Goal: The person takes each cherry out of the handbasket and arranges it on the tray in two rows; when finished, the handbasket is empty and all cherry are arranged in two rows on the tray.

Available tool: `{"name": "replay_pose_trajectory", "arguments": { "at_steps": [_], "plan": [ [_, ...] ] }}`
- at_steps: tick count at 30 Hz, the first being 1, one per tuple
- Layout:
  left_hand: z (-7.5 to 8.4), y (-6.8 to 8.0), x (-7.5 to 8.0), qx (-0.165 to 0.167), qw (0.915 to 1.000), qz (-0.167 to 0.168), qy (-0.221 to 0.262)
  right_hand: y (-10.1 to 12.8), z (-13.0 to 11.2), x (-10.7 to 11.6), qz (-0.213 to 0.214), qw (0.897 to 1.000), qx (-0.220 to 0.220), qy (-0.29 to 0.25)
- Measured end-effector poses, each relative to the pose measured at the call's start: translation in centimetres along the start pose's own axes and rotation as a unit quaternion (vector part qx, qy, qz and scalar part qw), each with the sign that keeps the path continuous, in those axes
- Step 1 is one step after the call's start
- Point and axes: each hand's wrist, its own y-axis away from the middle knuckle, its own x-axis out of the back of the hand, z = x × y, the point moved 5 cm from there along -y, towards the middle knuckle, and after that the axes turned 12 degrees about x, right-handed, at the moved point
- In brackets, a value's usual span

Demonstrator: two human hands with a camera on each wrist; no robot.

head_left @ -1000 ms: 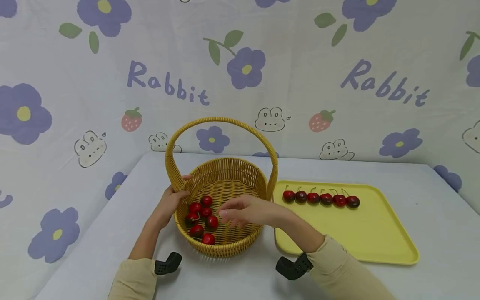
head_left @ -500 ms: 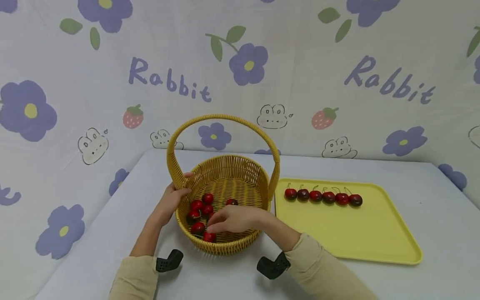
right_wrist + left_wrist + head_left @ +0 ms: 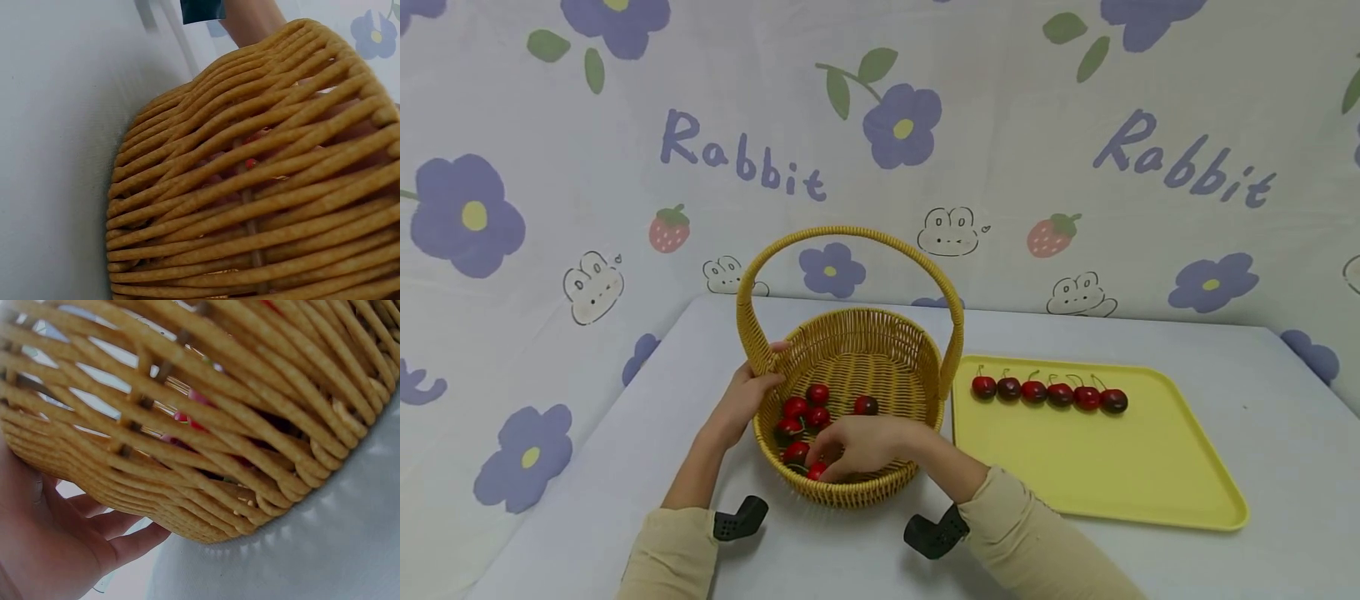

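On the left, my left hand [image 3: 741, 402] holds the basket [image 3: 850, 492] at its rim, right by the foot of the handle [image 3: 850, 236]. The fingers are curled round the weave, thumb on the inside, and the left wrist view shows the palm [image 3: 44, 550] flat against the outer wall. Inside the basket sits a small heap of cherries [image 3: 801, 414] on the left half of the floor, and one cherry [image 3: 866, 405] lies alone, a bit to the right of the heap. My right hand [image 3: 861, 446] reaches over the near rim and down onto the near end of the heap. Its fingers are bent over a red cherry [image 3: 816, 471] at the near wall, which peeks out just left of the fingertips. I cannot tell if they already pinch it, since the hand hides the tips and the right wrist view shows only weave with a bit of red behind it. So the cherry lies to the left of the right hand and under it, and that hand is the closer one. Further right is the yellow tray [image 3: 1120, 483], just beside the basket, with a row of six cherries [image 3: 1048, 392] along its far side, stalks pointing up.
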Motion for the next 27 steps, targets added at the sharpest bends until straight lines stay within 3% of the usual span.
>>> {"name": "replay_pose_trajectory", "arguments": {
  "at_steps": [14,21,27],
  "plan": [
    [0.0,0.0,0.0,0.006,1.0,0.001,0.002,0.5,0.6,0.7,0.025,0.999,0.016,-0.032],
    [-0.1,-0.1,0.0,0.01,0.9999,0.003,-0.001,2.2,0.7,2.3,0.072,0.994,0.026,-0.076],
    [0.0,-0.2,0.1,0.011,0.9999,0.003,0.001,4.4,0.5,3.7,0.113,0.988,0.059,-0.092]
  ]
}}
